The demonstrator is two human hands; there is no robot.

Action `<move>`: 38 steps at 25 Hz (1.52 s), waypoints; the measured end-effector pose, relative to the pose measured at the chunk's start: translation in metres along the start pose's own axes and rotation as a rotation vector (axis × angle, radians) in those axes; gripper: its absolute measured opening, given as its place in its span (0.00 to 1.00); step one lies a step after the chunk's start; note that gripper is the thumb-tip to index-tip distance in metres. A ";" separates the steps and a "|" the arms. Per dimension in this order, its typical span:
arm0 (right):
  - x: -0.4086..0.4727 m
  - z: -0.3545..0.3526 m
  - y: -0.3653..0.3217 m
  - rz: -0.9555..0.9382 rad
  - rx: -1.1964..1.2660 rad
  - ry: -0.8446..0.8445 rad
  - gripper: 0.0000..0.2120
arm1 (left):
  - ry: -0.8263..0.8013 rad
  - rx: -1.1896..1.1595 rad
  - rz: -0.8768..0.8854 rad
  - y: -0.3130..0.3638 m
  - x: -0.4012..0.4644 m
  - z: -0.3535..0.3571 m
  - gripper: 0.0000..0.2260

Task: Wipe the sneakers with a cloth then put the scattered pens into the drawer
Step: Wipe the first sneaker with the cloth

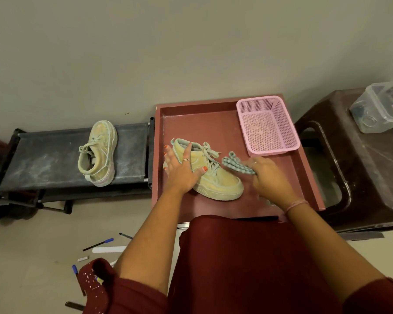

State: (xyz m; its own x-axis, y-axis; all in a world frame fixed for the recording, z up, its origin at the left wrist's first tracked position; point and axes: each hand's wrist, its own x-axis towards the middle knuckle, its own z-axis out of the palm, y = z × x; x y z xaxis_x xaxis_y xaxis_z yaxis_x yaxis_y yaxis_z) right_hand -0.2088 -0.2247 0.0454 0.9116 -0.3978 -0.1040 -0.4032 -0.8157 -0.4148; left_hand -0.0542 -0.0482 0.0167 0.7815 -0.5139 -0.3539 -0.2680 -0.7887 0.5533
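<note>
Both forearms reach over the red drawer — left hand lies flat, fingers spread, on 1 sneaker mid-drawer; right hand pinches the cloth beside its laces. Pens lie on the floor.

drawer — one sneaker, pink basket in far right corner | black rack — second sneaker on its side | floor — pens scattered near left

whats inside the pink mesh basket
Nothing shows inside the pink plastic mesh basket; its perforated floor is bare. It stands in the red-brown drawer, whose floor beneath it is covered.
</note>
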 end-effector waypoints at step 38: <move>-0.011 0.017 0.002 -0.042 -0.050 -0.344 0.34 | -0.027 0.042 -0.029 0.007 0.012 -0.003 0.40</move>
State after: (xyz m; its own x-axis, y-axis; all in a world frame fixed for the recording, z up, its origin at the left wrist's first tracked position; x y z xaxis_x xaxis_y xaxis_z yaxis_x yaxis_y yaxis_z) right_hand -0.2178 -0.2147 0.0303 0.8979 -0.2052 -0.3895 -0.3600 -0.8515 -0.3813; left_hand -0.0456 -0.0589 0.0186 0.7737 -0.4992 -0.3901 -0.2694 -0.8165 0.5107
